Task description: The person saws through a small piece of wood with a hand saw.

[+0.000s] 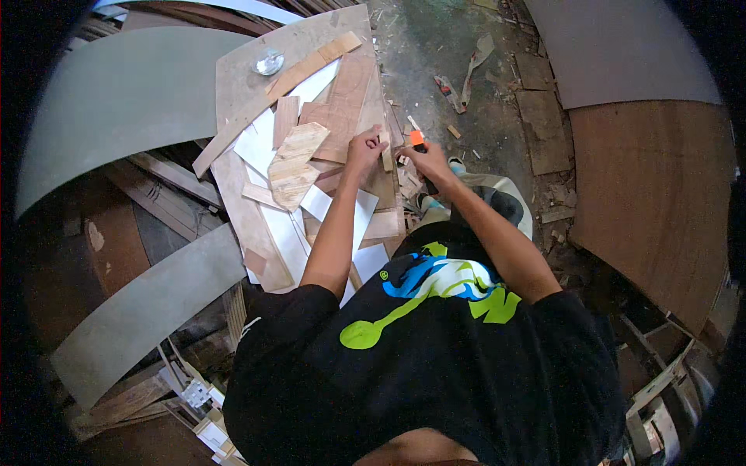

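My left hand (366, 149) is closed at the right edge of the workbench, its fingers pinching a small pale wood strip (386, 152). Just right of it, my right hand (430, 165) grips an orange-and-black utility knife (417, 140), pointing away from me; its exact tip is too small to make out. The two hands are a short gap apart. Left of my left hand lie a reddish-brown plywood piece (334, 120) and a light, angular plywood offcut (298, 161) with strong grain.
The bench (241, 74) carries white panels (284, 237), a long wooden strip (311, 71) and a clear, shiny round object (269, 62). Grey curved sheets (132, 101) stand to the left. Scraps litter the concrete floor (423, 46); a large brown board (649, 194) is at right.
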### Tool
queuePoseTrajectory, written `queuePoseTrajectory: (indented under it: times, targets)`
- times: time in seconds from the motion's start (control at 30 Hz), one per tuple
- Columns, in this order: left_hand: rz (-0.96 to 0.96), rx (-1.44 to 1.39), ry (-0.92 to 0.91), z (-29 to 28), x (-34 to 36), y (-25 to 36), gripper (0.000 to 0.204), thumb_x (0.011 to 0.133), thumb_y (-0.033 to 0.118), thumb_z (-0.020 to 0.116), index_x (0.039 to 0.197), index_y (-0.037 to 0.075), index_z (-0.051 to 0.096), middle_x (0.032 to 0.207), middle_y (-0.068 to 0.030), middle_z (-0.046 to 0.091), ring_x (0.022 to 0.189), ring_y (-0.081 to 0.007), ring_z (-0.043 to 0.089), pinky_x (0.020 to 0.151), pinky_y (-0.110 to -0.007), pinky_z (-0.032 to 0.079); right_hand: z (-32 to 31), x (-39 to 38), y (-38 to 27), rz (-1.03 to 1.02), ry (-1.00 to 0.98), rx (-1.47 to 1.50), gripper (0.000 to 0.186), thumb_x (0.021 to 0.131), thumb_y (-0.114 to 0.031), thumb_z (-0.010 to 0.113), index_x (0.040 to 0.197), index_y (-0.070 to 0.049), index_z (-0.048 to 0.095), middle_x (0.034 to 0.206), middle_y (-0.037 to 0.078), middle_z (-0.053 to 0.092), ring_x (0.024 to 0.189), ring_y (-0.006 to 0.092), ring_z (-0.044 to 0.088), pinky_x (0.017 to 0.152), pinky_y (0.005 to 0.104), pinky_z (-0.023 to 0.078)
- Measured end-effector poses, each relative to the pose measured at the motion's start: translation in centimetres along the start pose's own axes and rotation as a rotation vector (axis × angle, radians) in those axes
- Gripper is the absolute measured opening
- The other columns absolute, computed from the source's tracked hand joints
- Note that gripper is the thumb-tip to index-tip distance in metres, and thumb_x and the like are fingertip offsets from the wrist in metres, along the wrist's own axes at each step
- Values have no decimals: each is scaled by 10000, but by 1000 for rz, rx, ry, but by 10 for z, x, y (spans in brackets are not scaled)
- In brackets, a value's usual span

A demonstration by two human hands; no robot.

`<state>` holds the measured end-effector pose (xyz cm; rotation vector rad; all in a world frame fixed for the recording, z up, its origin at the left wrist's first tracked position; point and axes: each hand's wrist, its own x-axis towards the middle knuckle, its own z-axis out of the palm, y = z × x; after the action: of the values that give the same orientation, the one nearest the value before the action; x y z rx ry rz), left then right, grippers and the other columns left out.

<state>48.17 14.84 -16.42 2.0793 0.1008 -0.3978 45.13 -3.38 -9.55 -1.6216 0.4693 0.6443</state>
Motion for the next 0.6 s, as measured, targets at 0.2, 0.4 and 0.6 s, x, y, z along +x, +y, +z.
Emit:
queuePoseTrajectory:
  times: [0.2,0.4,0.6]
  targets:
    - [95,90,102,9,-1,-5,373,679,110,703,1039,69,616,642,-48,528,578,-100,490,559,-246,422,0,-9,8,-178,68,-171,320,677,-305,693,738,-22,559,561,42,533,441,127,492,419,286,392]
    - [50,48,88,18,3,2,381,687,88,707,1055,65,614,637,9,493,552,-68,430,537,-217,389,23,30,28,40,246,-501,512,563,-407,764,738,36,577,628,146,600,574,246,599,547,357,464]
    - [61,37,102,9,-2,-8,308,721,146,683,1001,33,623,637,-39,526,517,-111,458,521,-255,395,38,32,37,39,146,-372,534,563,-405,757,741,65,579,693,188,617,663,273,625,583,371,475]
